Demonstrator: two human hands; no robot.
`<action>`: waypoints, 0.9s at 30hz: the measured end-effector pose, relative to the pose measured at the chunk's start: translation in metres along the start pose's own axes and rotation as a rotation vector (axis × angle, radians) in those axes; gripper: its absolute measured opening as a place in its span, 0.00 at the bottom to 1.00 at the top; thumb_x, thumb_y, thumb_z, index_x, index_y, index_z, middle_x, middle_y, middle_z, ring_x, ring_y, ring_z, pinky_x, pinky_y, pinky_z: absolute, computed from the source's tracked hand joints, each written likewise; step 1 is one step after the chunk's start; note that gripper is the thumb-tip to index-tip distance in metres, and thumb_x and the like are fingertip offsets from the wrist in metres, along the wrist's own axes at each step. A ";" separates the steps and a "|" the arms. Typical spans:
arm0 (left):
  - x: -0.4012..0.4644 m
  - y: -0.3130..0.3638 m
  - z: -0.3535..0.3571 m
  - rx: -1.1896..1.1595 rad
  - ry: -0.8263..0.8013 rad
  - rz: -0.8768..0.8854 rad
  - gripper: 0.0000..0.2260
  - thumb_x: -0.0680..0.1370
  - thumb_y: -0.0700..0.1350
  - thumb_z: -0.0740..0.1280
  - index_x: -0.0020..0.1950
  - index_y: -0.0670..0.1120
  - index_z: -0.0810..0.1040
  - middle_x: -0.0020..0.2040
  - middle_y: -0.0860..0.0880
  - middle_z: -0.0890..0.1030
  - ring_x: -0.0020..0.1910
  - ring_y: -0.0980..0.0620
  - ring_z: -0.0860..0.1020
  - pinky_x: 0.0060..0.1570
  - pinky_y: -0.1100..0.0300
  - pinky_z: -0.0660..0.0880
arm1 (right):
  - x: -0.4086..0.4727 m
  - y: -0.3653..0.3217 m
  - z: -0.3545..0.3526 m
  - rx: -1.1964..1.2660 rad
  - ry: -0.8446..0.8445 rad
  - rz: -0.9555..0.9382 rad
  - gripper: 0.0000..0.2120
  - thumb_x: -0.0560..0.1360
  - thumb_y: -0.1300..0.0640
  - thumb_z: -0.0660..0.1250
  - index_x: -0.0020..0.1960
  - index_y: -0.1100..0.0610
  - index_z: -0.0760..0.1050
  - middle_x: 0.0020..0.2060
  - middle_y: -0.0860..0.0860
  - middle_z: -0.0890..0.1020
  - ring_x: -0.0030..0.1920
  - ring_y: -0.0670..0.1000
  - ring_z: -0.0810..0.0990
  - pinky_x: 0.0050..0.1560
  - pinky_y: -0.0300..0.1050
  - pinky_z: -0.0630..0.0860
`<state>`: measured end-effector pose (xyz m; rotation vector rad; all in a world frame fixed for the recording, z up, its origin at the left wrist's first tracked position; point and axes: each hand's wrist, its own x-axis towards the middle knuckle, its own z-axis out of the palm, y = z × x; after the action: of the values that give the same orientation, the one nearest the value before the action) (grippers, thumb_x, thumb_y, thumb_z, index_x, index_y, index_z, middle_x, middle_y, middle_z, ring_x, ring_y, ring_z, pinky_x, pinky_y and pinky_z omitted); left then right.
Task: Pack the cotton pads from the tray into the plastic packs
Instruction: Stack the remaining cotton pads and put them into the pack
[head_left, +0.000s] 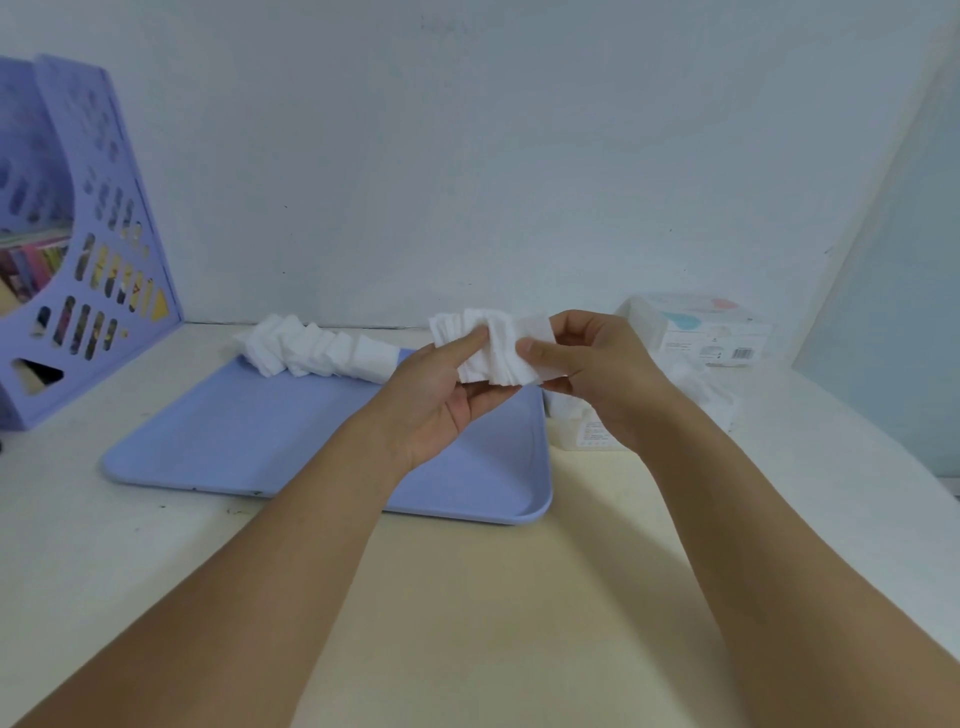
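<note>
Above the tray, left hand and right hand pinching a fanned stack of cotton pads. Square edges, keep both grips firm, then slide toward the plastic packs.

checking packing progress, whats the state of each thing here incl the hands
left hand: holds the stack of cotton pads
right hand: pinches the same stack
stack of cotton pads: lifted above the tray, fanned
remaining cotton pads: lying in a row at the tray's far edge
tray: flat on the table
plastic packs: on the table right of the tray
</note>
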<state>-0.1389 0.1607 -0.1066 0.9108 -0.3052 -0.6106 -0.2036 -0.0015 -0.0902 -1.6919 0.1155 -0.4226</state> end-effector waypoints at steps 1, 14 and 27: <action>0.000 -0.001 0.000 -0.011 0.009 -0.010 0.13 0.84 0.42 0.63 0.66 0.37 0.76 0.59 0.39 0.84 0.57 0.43 0.84 0.53 0.52 0.83 | 0.000 0.000 0.000 -0.002 0.021 -0.002 0.11 0.73 0.64 0.76 0.51 0.69 0.80 0.49 0.65 0.85 0.45 0.57 0.86 0.52 0.53 0.83; 0.004 -0.004 -0.006 0.142 0.147 0.088 0.12 0.80 0.41 0.69 0.63 0.42 0.80 0.57 0.45 0.85 0.54 0.49 0.84 0.52 0.56 0.83 | 0.001 -0.005 -0.002 0.394 -0.080 0.043 0.14 0.75 0.63 0.73 0.60 0.60 0.77 0.50 0.55 0.86 0.47 0.52 0.85 0.51 0.45 0.81; 0.004 0.000 -0.004 0.170 0.058 0.019 0.12 0.84 0.44 0.62 0.63 0.38 0.78 0.60 0.41 0.83 0.55 0.46 0.84 0.52 0.54 0.83 | 0.002 0.004 0.002 -0.003 -0.082 -0.029 0.09 0.78 0.63 0.71 0.58 0.59 0.82 0.52 0.55 0.86 0.51 0.54 0.86 0.54 0.48 0.83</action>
<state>-0.1344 0.1606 -0.1090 1.0858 -0.3174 -0.5453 -0.2009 -0.0006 -0.0938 -1.7132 0.0319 -0.3738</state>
